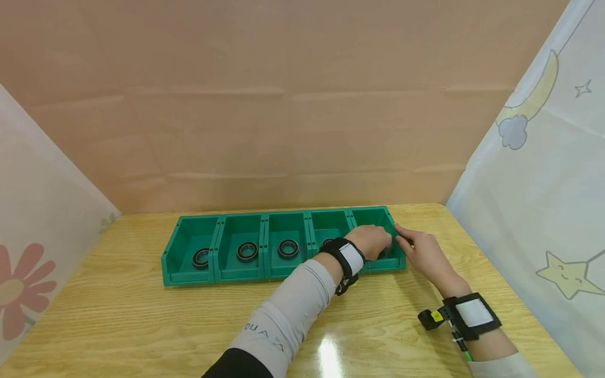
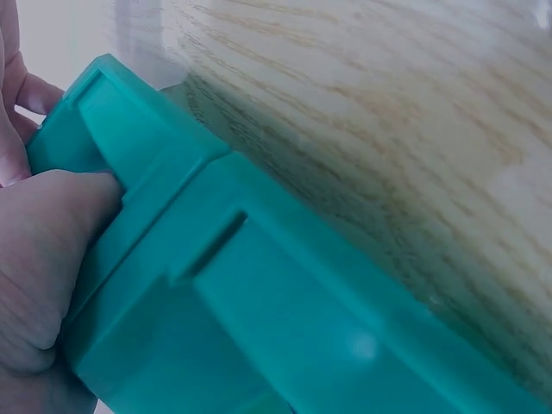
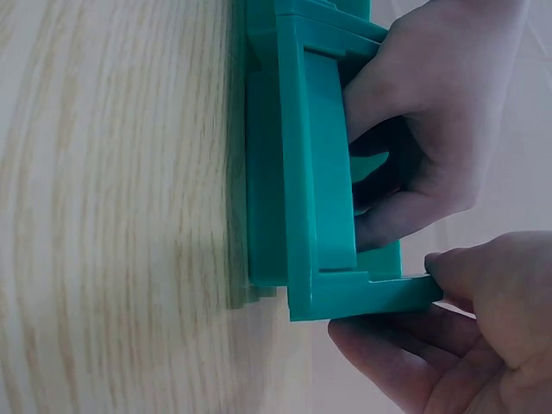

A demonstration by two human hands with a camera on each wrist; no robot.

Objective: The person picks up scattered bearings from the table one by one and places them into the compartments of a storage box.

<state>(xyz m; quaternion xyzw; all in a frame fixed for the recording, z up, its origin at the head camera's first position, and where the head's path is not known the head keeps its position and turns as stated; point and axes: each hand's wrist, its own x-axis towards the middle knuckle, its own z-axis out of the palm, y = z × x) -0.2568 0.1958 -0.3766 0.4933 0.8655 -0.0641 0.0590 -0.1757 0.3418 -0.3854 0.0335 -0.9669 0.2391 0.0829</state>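
A row of joined green bins (image 1: 189,278) stands on the table. My left hand (image 1: 373,240) reaches down into the rightmost bin, thumb and fingers curled around a dark ring-shaped bearing (image 3: 404,151) that the hand mostly hides. At that bin's outer side wall, my right hand (image 1: 427,257) pinches the rim between thumb and fingers, as the right wrist view shows up close. Black-rimmed bearings lie in the other bins: one bearing (image 1: 197,264) in the leftmost, another bearing (image 1: 247,259) beside it, a third bearing (image 1: 288,256) in the middle. My left wrist partly covers the bearing in the fourth bin.
The wooden table (image 1: 142,325) runs up to a brown backdrop (image 1: 283,131) right behind the bins. Printed white sheets, a left sheet (image 1: 38,173) and a right sheet (image 1: 529,210), flank the table. Both wrists carry strapped-on cameras.
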